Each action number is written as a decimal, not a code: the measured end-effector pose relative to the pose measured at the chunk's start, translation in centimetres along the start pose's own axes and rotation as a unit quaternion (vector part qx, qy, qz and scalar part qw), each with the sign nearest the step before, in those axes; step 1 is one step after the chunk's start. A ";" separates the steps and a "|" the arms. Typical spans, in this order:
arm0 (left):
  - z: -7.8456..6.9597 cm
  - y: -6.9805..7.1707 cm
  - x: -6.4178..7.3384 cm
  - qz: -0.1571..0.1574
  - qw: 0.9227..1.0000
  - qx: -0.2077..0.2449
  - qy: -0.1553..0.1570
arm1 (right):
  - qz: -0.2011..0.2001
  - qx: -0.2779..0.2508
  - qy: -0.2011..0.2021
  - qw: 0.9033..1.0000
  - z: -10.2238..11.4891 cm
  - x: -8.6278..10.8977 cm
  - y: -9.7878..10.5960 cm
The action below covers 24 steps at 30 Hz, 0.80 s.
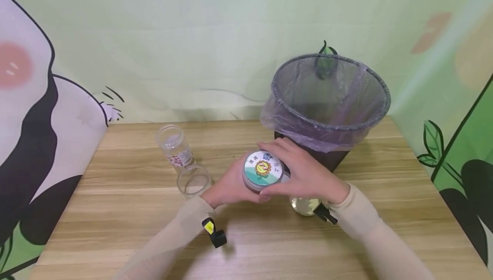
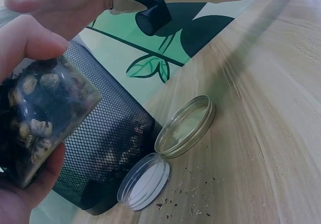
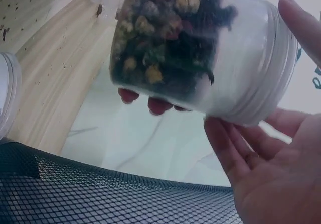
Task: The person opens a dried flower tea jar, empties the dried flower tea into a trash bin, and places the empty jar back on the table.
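Above the middle of the table, my left hand [image 1: 233,181] grips a clear jar [image 3: 165,43] round its body. Dried yellow blossoms and dark pieces show through the wall of the jar, which is held tilted. Its lid [image 1: 263,168] bears a sunflower sticker with teal and white. My right hand [image 1: 308,171] holds this lid, thumb on the near side and fingers on the far side. In the right wrist view the lid sits on the jar's mouth. Below the right wrist lies a gold-rimmed lid [image 2: 185,126], next to a clear lid with a white inside [image 2: 145,181].
A black mesh wastebasket [image 1: 331,159] lined with a purple bag [image 1: 308,136] stands behind my right hand. Left of my left hand are a clear jar with a printed label [image 1: 181,156] and a clear round container [image 1: 194,181]. Dark crumbs [image 2: 193,196] lie scattered on the wooden table [image 1: 262,245].
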<state>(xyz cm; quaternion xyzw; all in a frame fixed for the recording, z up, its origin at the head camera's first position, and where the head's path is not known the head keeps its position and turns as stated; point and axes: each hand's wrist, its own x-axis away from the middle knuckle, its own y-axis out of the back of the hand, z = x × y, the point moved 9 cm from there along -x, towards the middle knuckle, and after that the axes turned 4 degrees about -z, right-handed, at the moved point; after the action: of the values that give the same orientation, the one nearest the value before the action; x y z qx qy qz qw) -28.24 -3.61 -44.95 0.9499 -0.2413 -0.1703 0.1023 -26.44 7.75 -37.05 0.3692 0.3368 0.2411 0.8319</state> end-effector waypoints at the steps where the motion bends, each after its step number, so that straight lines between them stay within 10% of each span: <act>1: -0.1 0.0 0.0 0.001 1.000 -0.001 -0.002 | 0.006 -0.006 0.002 1.000 0.0 0.0 0.0; 15: 0.1 -0.4 -0.2 0.004 1.000 -0.004 -0.009 | -0.037 0.113 -0.007 0.993 1.4 0.3 0.1; 24: 0.0 -0.4 -0.1 0.007 1.000 0.006 -0.008 | -0.005 0.054 0.016 0.998 1.0 0.1 -0.1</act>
<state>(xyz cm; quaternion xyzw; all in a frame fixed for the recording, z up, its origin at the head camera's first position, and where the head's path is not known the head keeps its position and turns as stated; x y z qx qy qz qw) -28.13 -3.25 -45.05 0.9474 -0.2494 -0.1758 0.0962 -25.61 7.29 -36.64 0.4082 0.3643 0.2238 0.8066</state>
